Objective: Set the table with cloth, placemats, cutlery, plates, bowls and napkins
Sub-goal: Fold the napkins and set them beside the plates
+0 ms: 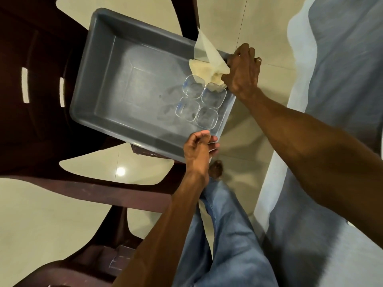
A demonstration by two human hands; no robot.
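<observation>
My right hand point(241, 72) pinches cream napkins point(207, 61) at the far corner of the grey tub point(116, 65). My left hand point(200, 149) curls around its near rim, beside four clear bowls point(202, 101) inside.

Tub point(107, 65) — plain slate grey. Four bowls point(201, 104) in it — clear glass. Napkins point(207, 65) I grip: cream, unpatterned. Chair point(37, 121): dark maroon. My jeans point(232, 235): faded blue. Floor point(31, 220): beige tile.

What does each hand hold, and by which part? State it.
Right hand grips cream napkins by their bunched corner at the grey tray's far rim. Left hand grips the tray's near rim.
</observation>
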